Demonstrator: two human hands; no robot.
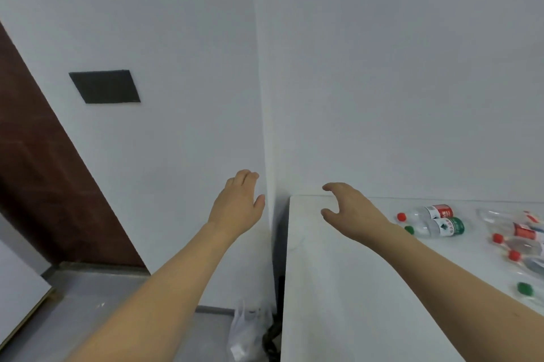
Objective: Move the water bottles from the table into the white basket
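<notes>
Several clear water bottles lie on their sides on the white table (353, 288) at the right. One has a red cap and red label (426, 212); one just in front of it has a green cap and green label (438, 227). More red-capped bottles (521, 244) lie at the right edge, partly cut off. My right hand (350, 211) hovers over the table's far left corner, fingers loosely spread, holding nothing. My left hand (238, 202) is raised off the table's left side near the wall corner, fingers relaxed and empty. No white basket is in view.
White walls meet in a corner behind the table. A dark panel (104, 86) hangs on the left wall beside a brown door (38, 170). A white plastic bag (248, 332) sits on the grey floor by the table's left edge.
</notes>
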